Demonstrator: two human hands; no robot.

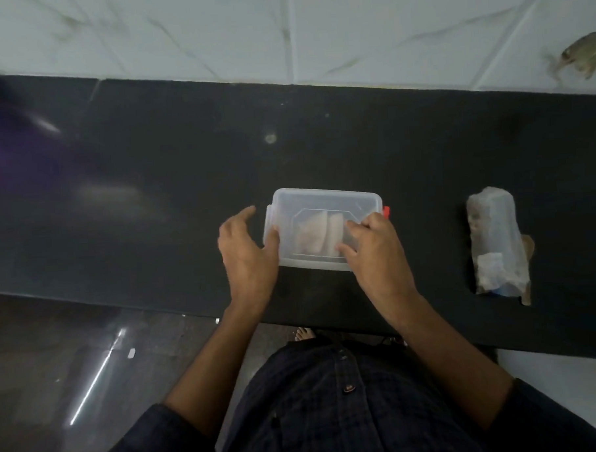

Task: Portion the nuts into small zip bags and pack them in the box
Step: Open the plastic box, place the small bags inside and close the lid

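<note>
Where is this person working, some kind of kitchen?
Probably a home kitchen, though that is a guess. A dark polished stone counter runs along a wall of pale marbled tiles, and on it sit a lidded clear plastic food box and a plastic bag.

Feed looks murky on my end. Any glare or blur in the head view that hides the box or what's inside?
Head view: dim overall; soft glare streaks on the black counter left of the box, none on it. The lidded box is translucent, so the pale bags inside show only as hazy shapes. Left hand and right hand are slightly soft; the far-left edge is smeared dark.
</note>
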